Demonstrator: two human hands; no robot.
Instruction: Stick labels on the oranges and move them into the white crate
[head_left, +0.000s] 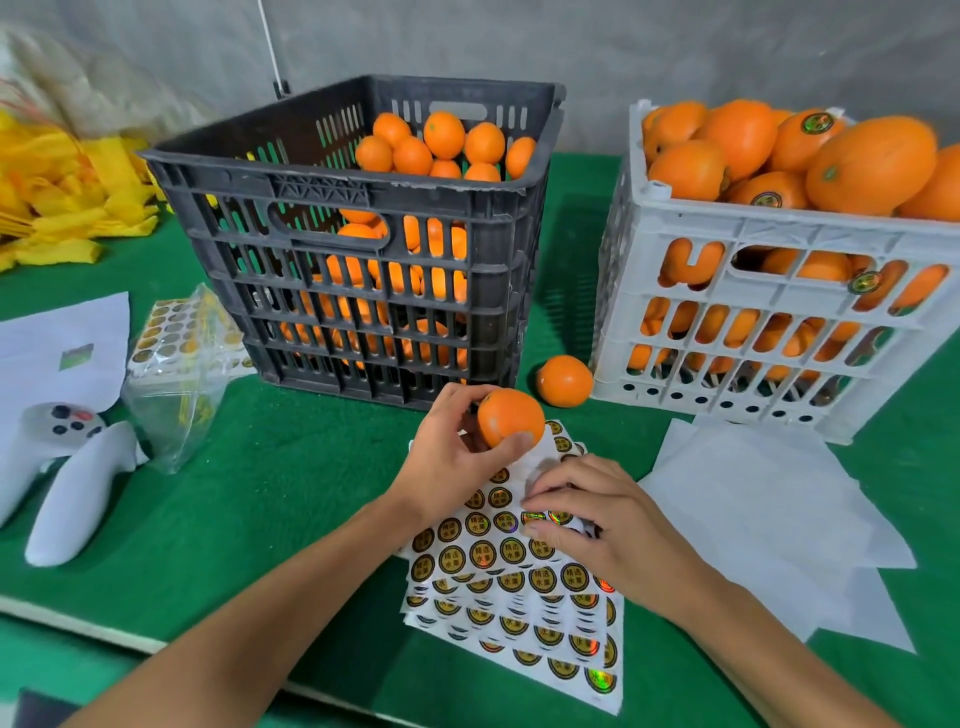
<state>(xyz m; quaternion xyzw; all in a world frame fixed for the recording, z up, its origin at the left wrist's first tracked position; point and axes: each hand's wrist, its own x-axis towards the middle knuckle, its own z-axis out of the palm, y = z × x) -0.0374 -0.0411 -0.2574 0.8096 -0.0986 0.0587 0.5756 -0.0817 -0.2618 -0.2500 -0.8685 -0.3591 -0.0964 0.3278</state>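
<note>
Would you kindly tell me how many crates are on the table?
2: the black crate stands at the centre back, and the white crate stands to its right; both hold oranges. No others show.

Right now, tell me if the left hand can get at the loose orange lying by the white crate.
Probably not: the left hand already grips an orange. The loose orange lies unblocked just beyond.

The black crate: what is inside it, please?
The black crate holds unlabelled-looking oranges, piled high toward its far right side and showing through the wall slots. The crate floor and the bottom fruit are covered.
</note>
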